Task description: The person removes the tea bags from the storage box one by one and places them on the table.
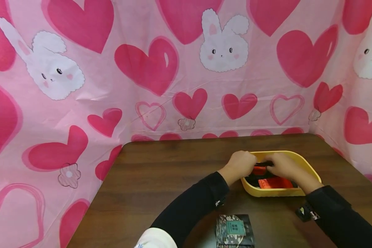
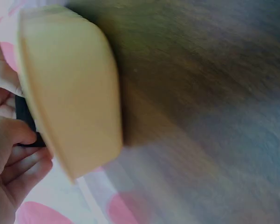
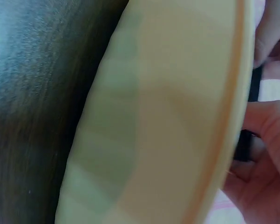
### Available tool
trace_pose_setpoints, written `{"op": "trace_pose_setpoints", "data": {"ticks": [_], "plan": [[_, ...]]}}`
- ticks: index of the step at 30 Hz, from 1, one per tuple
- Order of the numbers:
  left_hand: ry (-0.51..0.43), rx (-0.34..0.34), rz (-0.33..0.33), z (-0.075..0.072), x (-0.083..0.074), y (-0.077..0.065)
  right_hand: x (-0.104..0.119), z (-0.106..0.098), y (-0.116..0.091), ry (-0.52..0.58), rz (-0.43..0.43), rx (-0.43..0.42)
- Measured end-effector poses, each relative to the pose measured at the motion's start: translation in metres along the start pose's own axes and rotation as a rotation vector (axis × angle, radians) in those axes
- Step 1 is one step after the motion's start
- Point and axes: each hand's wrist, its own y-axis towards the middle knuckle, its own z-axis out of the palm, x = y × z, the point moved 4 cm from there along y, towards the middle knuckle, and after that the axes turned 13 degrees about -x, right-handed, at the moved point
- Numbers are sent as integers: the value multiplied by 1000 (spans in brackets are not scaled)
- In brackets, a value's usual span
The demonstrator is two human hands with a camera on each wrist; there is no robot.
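Note:
A yellow plastic tub (image 1: 272, 193) sits on the right part of the table, with both hands at its opening. My left hand (image 1: 241, 164) is at the left rim, thumb and fingers pinching a small black flat thing (image 2: 25, 114). From the right, my right hand (image 1: 283, 167) reaches over the tub and grips the same black thing (image 3: 255, 86). Fingers hide most of it, so I cannot tell its kind. Inside the tub lie a bright red-orange packet (image 1: 275, 183), another red piece (image 1: 259, 170) beneath the hands, and dark items around them.
A stack of dark floral-patterned packets (image 1: 235, 229) with a teal label lies at the table's near edge, below the left forearm. The brown wooden table (image 1: 161, 179) extends left of the tub. Behind it hangs a pink cloth (image 1: 167, 113) printed with hearts and rabbits.

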Motion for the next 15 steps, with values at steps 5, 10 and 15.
{"op": "trace_pose_setpoints", "data": {"ticks": [5, 10, 15], "plan": [[-67, -166, 29, -34, 14, -25, 26, -23, -9, -83, -89, -169], [-89, -351, 156, -70, 20, -68, 69, -40, -26, -130, -358, -379], [-29, -434, 304, -80, 15, -124, 106, -24, -48, -70, -511, -382]]}}
